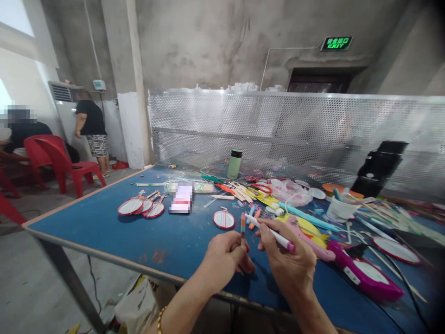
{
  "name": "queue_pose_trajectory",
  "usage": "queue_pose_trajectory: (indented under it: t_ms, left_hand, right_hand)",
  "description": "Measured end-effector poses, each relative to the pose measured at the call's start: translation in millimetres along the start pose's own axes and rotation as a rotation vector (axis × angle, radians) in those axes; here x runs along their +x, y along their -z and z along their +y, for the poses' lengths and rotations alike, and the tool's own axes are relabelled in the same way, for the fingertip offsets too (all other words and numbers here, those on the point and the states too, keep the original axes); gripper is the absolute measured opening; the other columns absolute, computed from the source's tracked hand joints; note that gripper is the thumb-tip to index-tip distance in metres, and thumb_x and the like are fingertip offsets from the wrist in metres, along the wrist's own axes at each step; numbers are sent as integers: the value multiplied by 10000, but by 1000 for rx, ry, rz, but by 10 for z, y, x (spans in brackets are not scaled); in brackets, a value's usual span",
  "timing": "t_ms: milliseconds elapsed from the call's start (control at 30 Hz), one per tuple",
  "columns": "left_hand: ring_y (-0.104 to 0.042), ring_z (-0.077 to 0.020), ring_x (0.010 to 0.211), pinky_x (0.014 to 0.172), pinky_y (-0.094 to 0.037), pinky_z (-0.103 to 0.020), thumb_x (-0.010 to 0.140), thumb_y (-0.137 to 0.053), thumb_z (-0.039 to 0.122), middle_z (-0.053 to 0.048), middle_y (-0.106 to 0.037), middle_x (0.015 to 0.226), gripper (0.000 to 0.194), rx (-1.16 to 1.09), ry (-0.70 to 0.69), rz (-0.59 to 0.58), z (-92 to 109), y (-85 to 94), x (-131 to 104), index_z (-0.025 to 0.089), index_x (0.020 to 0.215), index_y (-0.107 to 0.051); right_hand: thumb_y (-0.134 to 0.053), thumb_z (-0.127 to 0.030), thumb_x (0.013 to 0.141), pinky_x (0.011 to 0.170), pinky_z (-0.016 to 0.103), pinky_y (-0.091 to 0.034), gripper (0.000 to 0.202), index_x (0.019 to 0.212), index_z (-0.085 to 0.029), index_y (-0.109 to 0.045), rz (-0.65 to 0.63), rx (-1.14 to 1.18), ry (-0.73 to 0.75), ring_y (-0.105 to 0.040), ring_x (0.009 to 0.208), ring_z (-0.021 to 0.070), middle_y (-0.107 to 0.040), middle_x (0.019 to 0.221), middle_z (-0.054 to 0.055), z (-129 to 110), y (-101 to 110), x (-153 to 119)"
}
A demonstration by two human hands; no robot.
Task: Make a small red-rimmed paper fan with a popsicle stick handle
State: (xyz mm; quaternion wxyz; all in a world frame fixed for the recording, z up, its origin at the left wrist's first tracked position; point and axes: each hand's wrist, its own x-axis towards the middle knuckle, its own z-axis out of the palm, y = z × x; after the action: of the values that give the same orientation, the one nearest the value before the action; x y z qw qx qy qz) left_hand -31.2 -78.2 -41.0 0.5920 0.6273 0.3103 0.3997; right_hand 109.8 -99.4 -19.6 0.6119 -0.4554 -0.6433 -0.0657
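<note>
My left hand (225, 255) is closed on a small flat stick (243, 227) with coloured bands, held upright over the front of the blue table. In my right hand (290, 255) is a white marker (271, 232) with a magenta end, its tip pointing left, close to the top of the stick. Just behind my left hand lies a round white disc with a red rim (224, 219). Orange and blue pieces (255, 219) lie behind the marker.
The blue table (139, 236) holds red-rimmed discs (130, 206) and a phone (181, 198) at left, a green bottle (235, 164) behind, and a white cup (340, 207) and magenta device (368, 273) at right. Two people are beyond the table at far left.
</note>
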Motion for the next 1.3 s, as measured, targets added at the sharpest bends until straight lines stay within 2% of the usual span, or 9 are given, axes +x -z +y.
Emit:
queue_pose_trajectory:
  t_ms: [267,633,1067,1300]
  left_hand:
    - [-644,-160,562,530,-438,-233,775,-472,250,-54,-699,654,86,0,4,9,19,-2,-11,180,784,-521]
    - [-642,-159,554,525,-438,-235,778,-474,257,-59,-703,658,86,-5,7,7,4,-6,1,182,777,-516]
    - [-651,-161,566,527,-441,-228,789,-483,268,-62,-705,663,98,-10,5,10,-22,-7,-5,177,794,-520]
    - [-643,-160,552,527,-441,-233,780,-479,253,-58,-699,650,82,-12,9,6,13,-11,-6,180,782,-514]
  right_hand:
    - [-605,-254,898,647,203,-534,116,886,-218,-715,-20,4,9,-653,608,109,-689,717,-22,-14,12,1]
    - [-603,-257,896,609,200,-520,120,871,-221,-715,-20,-10,17,-644,581,105,-680,697,-29,6,20,-13]
    - [-602,-252,897,639,198,-524,120,892,-225,-718,-7,-13,14,-658,619,107,-689,717,-26,-8,29,-1]
    - [-612,-248,888,571,186,-507,112,882,-224,-721,-41,3,22,-637,563,97,-669,674,-37,12,37,-8]
